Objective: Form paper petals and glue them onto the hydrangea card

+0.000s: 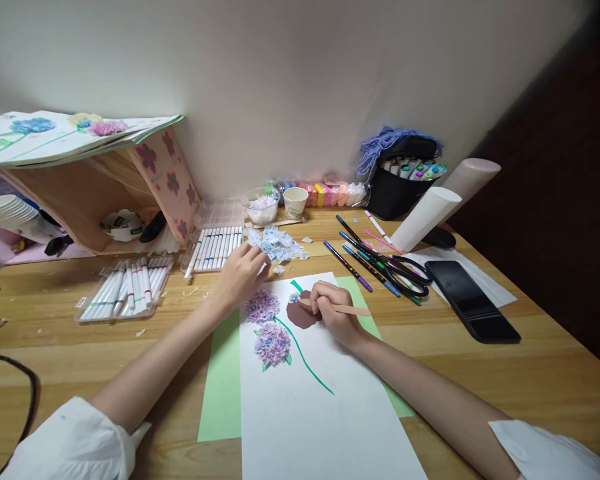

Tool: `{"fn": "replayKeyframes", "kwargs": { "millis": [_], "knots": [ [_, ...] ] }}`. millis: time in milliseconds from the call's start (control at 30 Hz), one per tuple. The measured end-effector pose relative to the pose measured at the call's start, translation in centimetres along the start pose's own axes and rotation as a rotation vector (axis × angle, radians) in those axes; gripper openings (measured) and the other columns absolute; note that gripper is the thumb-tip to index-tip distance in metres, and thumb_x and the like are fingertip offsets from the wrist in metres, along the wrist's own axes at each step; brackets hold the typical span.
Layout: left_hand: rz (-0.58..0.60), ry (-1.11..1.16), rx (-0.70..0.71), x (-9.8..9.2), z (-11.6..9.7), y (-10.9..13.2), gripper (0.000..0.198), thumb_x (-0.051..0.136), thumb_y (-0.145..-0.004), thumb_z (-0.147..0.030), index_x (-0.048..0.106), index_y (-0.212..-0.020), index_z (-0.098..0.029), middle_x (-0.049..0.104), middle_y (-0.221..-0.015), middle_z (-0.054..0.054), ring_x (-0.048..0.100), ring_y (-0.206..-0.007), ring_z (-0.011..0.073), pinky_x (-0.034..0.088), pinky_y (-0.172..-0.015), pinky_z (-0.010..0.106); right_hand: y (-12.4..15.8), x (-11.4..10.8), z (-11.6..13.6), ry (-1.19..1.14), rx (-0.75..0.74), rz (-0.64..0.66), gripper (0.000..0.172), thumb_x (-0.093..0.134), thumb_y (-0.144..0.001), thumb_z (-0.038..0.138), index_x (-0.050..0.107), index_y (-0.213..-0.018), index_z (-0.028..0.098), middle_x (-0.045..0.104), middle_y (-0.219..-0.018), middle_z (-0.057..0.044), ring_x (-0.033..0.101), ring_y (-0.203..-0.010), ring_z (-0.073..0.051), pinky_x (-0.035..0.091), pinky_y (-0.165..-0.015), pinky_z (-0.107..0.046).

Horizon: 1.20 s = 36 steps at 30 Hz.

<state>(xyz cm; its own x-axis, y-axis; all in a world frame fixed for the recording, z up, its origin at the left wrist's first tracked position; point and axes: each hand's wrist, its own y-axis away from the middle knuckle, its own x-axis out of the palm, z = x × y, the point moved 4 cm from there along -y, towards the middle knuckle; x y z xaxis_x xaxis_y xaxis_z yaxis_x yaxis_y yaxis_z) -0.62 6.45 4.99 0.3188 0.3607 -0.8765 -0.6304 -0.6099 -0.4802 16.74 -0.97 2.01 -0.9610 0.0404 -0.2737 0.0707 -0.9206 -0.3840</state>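
Right hand [336, 310]: closed round a flat wooden stick [354, 310], pen fashion, tip over the upper part of a dark brown rounded patch [301, 319]. Small cluster of blue flakes [294, 298] at the patch's upper left, beside the stick tip. Short green stroke [296, 286] just above.

Left hand [247, 272]: fingers bent, palm down, at the near left edge of a loose heap of pale blue scraps [283, 245]. Cannot tell whether holding or touching any; fingertips hidden.

White sheet [325, 427] in the middle of the counter [87, 360], laid over a green sheet [219, 400] visible at both sides. Brown patch on the upper part of the white sheet, right of two purple-pink flower heads [273, 345]. Long green stem line [306, 361] curving down to the right.

Behind the heap: clear bowl [261, 211] of flakes, paper cup [295, 202] just beside. Left of the heap: open case of white markers [215, 248]; second marker case [125, 290] nearer. To the right: dark pens [347, 266], black scissors [386, 261] among them, then phone [473, 303] partly on white paper [495, 291]. Beyond, black pouch [395, 190] full of markers.
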Motion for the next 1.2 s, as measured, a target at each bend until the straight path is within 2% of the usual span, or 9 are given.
{"fn": "replayKeyframes", "kwargs": {
  "millis": [67,133,233,433,667,800,1000,1200],
  "knots": [
    [-0.031,-0.081,0.209,-1.0,-1.2,1.2,0.016,0.046,-0.090,-0.020,0.057,-0.078,-0.017,0.060,-0.072,0.003,0.048,-0.069,0.0169,0.037,-0.062,0.029,0.0,-0.1,0.0,0.003,-0.016,-0.008,0.025,0.035,-0.073,0.013,0.041,-0.050,0.021,0.044,-0.051,0.001,0.042,-0.053,-0.013,0.033,-0.053,-0.026],
    [-0.055,-0.095,0.359,-1.6,-2.4,2.4,0.014,0.046,-0.091,-0.018,0.056,-0.082,-0.017,0.060,-0.069,0.002,0.049,-0.065,0.0155,0.036,-0.057,0.028,0.1,-0.2,0.0,0.005,-0.035,-0.025,0.026,0.035,-0.073,0.013,0.042,-0.050,0.021,0.045,-0.051,0.001,0.042,-0.053,-0.014,0.033,-0.053,-0.026],
    [-0.063,0.048,0.428,-1.8,-3.5,3.6,0.010,0.046,-0.091,-0.015,0.056,-0.089,-0.017,0.064,-0.076,0.003,0.054,-0.068,0.0141,0.040,-0.059,0.026,0.3,-0.4,-0.2,0.004,-0.051,-0.055,0.026,0.035,-0.073,0.013,0.043,-0.050,0.021,0.045,-0.051,0.001,0.043,-0.053,-0.014,0.032,-0.054,-0.027],
    [-0.016,0.511,0.187,-0.8,-3.6,3.9,0.010,0.047,-0.089,-0.015,0.057,-0.091,-0.017,0.067,-0.084,0.006,0.061,-0.078,0.0135,0.048,-0.067,0.025,0.5,-0.6,-0.6,-0.035,-0.026,-0.081,0.025,0.035,-0.073,0.012,0.044,-0.050,0.021,0.046,-0.052,0.001,0.043,-0.053,-0.014,0.033,-0.053,-0.027],
    [-0.055,0.666,-0.020,-0.9,-3.5,4.1,0.011,0.056,-0.084,-0.021,0.066,-0.086,-0.019,0.070,-0.086,0.007,0.064,-0.080,0.0142,0.052,-0.072,0.027,0.5,-0.6,-0.5,-0.010,-0.019,-0.087,0.027,0.035,-0.074,0.013,0.044,-0.050,0.021,0.047,-0.051,0.000,0.044,-0.051,-0.014,0.033,-0.053,-0.028],
    [0.021,0.766,-0.106,-1.0,-4.3,4.0,0.008,0.060,-0.081,-0.021,0.067,-0.078,-0.018,0.070,-0.080,0.005,0.064,-0.076,0.0134,0.051,-0.071,0.025,0.6,-0.8,-0.5,0.001,-0.053,-0.107,0.027,0.035,-0.073,0.013,0.043,-0.049,0.021,0.047,-0.050,0.000,0.043,-0.051,-0.014,0.034,-0.054,-0.029],
    [0.184,0.697,-0.115,-0.1,-5.1,3.6,0.010,0.058,-0.081,-0.019,0.068,-0.079,-0.019,0.069,-0.080,0.003,0.061,-0.078,0.0144,0.049,-0.072,0.026,0.7,-0.6,-0.1,-0.015,-0.113,-0.049,0.027,0.034,-0.073,0.014,0.043,-0.048,0.021,0.046,-0.049,0.000,0.043,-0.049,-0.014,0.033,-0.052,-0.029],
    [0.234,0.581,-0.106,0.6,-5.4,3.0,0.013,0.055,-0.082,-0.018,0.067,-0.080,-0.018,0.067,-0.082,0.005,0.060,-0.081,0.0172,0.047,-0.075,0.029,0.5,-0.2,0.1,0.041,-0.125,0.018,0.027,0.033,-0.073,0.013,0.042,-0.050,0.022,0.046,-0.050,0.000,0.043,-0.051,-0.014,0.034,-0.054,-0.029]
  ]
}}
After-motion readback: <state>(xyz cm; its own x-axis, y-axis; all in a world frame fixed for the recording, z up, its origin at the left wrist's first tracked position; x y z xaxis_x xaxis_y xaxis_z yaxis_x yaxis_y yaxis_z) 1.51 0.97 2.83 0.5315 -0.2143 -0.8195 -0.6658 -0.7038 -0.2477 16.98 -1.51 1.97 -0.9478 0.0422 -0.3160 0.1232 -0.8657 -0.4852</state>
